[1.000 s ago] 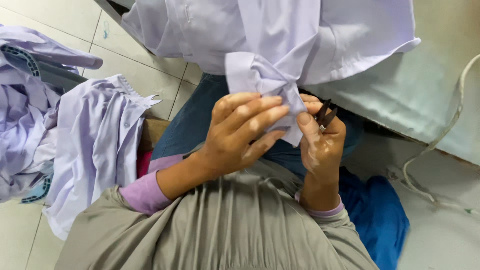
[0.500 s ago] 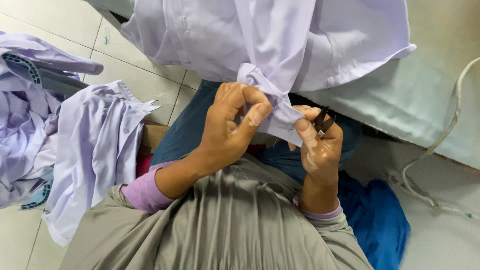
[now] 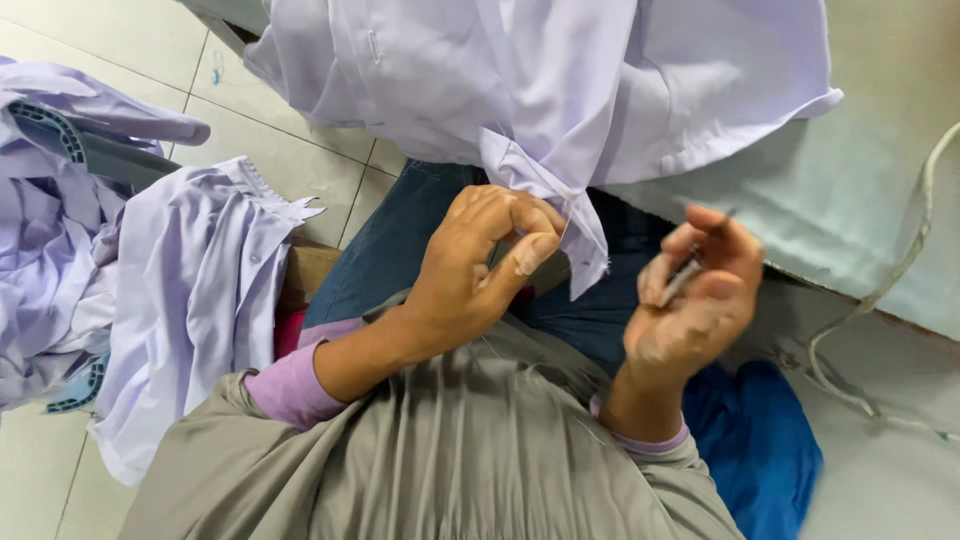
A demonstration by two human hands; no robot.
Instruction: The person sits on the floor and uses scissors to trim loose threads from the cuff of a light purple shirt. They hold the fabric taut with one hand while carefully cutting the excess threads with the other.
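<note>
Currently a corner of the pale shirt [image 3: 540, 90], hanging off the table [image 3: 880, 220], is pinched by the left hand [image 3: 480, 265]. Soft, light cloth; best gripped at the hem. Beside it, a small blurred tool [image 3: 682, 280] is held in the right hand [image 3: 695, 300].

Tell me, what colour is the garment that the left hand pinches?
Pale lilac garment; the head view shows the left hand pinching it.

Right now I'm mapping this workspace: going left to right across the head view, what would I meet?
Pile of lilac shirts → left hand pinching the hanging shirt's cuff → right hand holding a small tool → pale cord.
</note>
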